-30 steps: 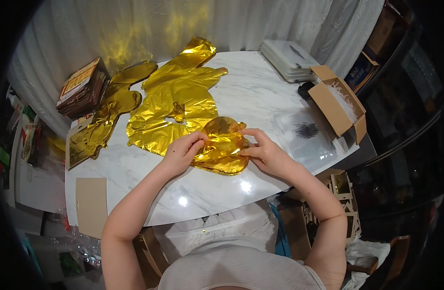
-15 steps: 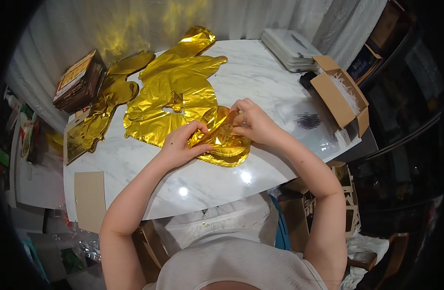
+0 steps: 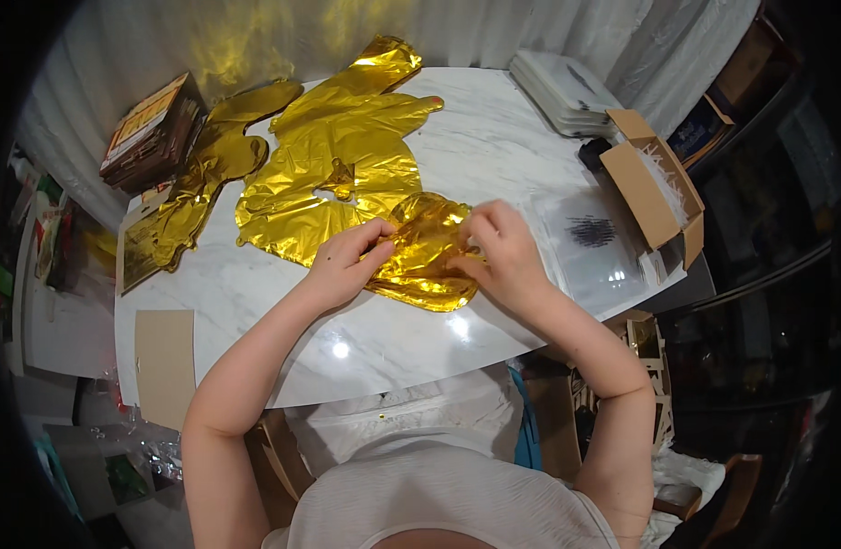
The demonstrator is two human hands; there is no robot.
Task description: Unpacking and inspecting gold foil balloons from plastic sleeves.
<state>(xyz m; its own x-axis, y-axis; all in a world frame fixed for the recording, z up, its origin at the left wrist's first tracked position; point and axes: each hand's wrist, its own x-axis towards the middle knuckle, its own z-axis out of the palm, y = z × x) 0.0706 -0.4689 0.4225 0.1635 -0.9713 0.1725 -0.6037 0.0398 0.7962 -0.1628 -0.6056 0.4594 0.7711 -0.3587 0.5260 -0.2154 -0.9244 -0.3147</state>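
Main risk, my read: the folded foil piece near frame centre looks thin and crinkled, so a hard pull between the two hands could tear it or set a bad crease. Layers may also slip out of line if one side gets dragged while the other is pinned. Second risk: its upper edge meets the lower right edge of the large gold foil sheet; can't tell if it overlaps or just butts up. A snag there would drag the sheet across the smooth-looking counter.

Left hand: nearly closed, fingertips and thumb pinching the piece's left edge, only a small gap behind the tips. Right hand: half open, fingers curled, thumb low against the piece's right side. Fingers are blurred, so can't tell whether it actually grips or just touches.

Around it: more gold foil at left, partly on a card, near the package stack upper left. Bare tan card lower left, near the counter's edge. Clear sleeves right of the right hand, open carton beyond, upper right.
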